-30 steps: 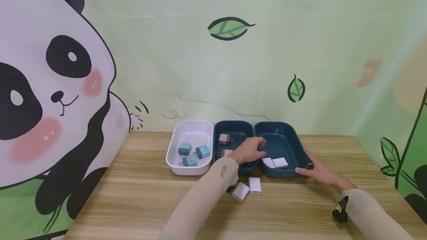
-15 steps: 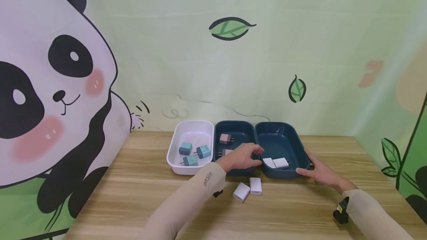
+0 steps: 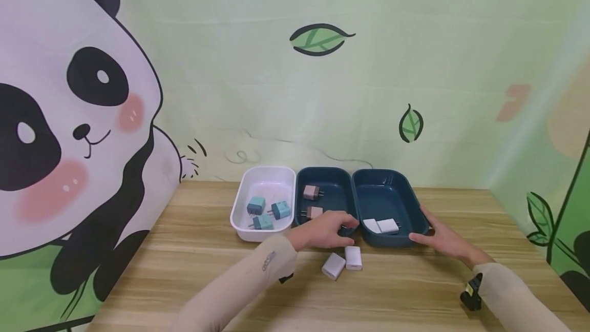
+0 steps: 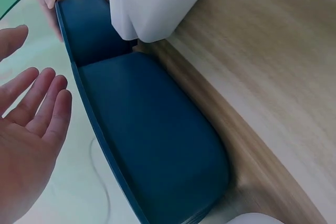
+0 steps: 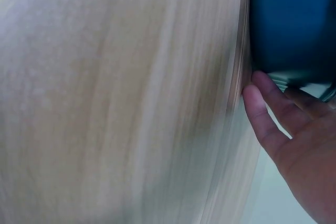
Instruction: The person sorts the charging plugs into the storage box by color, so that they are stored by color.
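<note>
My left hand (image 3: 327,229) hovers over the front edge of the middle dark blue bin (image 3: 327,172), fingers spread and loosely bent with nothing between them. Just in front of it, two white plug chargers, one upright-looking (image 3: 353,258) and one angled (image 3: 334,266), lie on the table. They show large in the left wrist view as white blocks (image 4: 163,6) beside the bin wall (image 4: 152,129). My right hand (image 3: 444,237) rests against the front right corner of the right dark blue bin (image 3: 405,188), its fairly straight fingers touching the wall (image 5: 294,24). Two white chargers (image 3: 388,226) lie in that bin.
Left of the middle bin stands a white bin (image 3: 238,204) with three teal chargers (image 3: 256,205). Pinkish-brown chargers (image 3: 311,192) lie in the middle bin, partly hidden by my left hand. The bins stand side by side on a wooden table (image 3: 184,250) against a panda-printed backdrop (image 3: 258,91).
My left hand has drawn back from over the right bin, moving left and toward me to the front of the middle bin. My right hand has stayed at its corner.
</note>
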Demonstrator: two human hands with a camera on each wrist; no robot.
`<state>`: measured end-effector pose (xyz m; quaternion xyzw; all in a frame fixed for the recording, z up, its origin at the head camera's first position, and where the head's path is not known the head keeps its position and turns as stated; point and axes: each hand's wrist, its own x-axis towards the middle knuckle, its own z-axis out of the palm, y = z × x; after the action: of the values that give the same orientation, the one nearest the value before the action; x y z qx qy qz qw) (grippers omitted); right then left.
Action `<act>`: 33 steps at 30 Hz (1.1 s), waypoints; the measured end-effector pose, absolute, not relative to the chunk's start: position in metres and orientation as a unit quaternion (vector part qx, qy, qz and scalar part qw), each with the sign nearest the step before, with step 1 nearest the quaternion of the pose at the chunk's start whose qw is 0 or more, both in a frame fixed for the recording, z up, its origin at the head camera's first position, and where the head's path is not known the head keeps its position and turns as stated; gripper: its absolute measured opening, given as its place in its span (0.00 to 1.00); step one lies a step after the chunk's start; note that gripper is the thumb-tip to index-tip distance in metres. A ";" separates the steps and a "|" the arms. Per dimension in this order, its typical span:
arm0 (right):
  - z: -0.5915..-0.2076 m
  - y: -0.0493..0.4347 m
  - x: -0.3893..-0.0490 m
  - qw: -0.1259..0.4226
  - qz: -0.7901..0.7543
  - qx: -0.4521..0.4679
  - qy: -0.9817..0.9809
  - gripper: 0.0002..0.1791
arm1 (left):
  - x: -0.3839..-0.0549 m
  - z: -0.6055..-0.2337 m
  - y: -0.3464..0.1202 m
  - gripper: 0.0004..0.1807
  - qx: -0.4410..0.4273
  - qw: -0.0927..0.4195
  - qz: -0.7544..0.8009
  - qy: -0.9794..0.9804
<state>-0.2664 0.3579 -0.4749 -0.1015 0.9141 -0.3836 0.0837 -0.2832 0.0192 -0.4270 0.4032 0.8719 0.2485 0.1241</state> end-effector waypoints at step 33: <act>-0.473 0.356 -0.263 0.083 -0.376 -0.101 0.917 0.53 | -0.255 -0.473 -0.011 0.28 0.398 0.139 0.161 0.892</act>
<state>-0.2634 0.3564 -0.4726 -0.1010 0.9174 -0.3760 0.0826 -0.2550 -0.0114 -0.4725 0.3982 0.8924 0.1607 0.1390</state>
